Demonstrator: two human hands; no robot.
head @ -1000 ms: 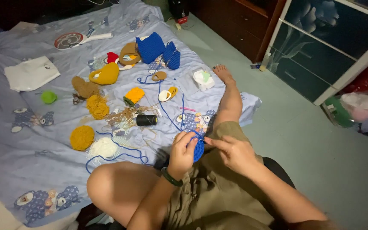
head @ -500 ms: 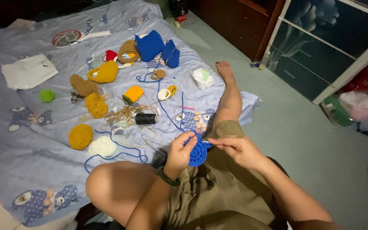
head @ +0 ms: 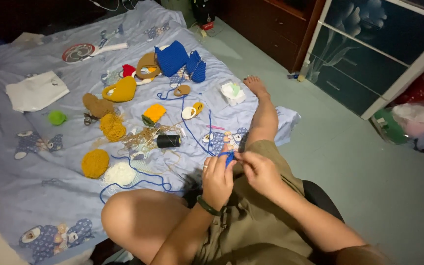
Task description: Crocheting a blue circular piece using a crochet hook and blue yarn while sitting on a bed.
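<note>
Head view. A small blue crochet piece (head: 229,158) sits between the two hands, above the person's lap; only a narrow bright-blue edge of it shows, the rest being covered by fingers. A strand of blue yarn (head: 192,131) runs from it up and away across the bedsheet (head: 35,196) toward larger blue knitted pieces (head: 172,58) near the far edge, and a second loop of the same yarn lies curled on the sheet beside the bent knee.

The left hand (head: 217,179) is curled almost closed, its fingertips pinching the near side of the crochet piece; a dark green bangle (head: 207,206) circles the wrist and a ring shows on one finger. The right hand (head: 258,171) is likewise nearly closed, thumb and forefinger meeting at the piece's other side, touching it. Whether it also holds a hook cannot be told.

The person sits with one knee raised and the other leg stretched out over the sheet's edge onto the green floor (head: 349,147). Spread on the light-blue patterned sheet, well apart from the hands: a black thread spool (head: 168,141), a mustard round crochet disc (head: 95,163) touching a white disc (head: 119,172), a yellow heart-shaped piece (head: 119,90), a small green ball (head: 57,117), and a folded white cloth (head: 36,91). A dark glass-fronted cabinet (head: 384,44) stands beyond.
</note>
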